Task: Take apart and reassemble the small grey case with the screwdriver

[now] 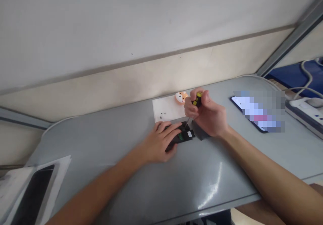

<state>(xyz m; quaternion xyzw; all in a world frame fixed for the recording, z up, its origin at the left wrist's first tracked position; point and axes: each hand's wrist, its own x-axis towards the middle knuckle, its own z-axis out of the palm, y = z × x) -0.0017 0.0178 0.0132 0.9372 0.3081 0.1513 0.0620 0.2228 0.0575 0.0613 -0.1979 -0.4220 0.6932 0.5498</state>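
Note:
In the head view my left hand grips a small black electronic device lying on the table. Its fingers lie across the top and the thumb is at the near edge. A bit of green circuit board and a white label show on the device's right end. My right hand is wrapped round the black and yellow handle of a screwdriver. The thin shaft slants down to the far right part of the device; the tip is too small to make out. A flat dark piece lies beneath my right hand, partly hidden.
Behind the device, a white sheet bears a few tiny dark bits and an orange animal-face item. A lit phone and a white power strip are at right. A black flat object lies on papers at left.

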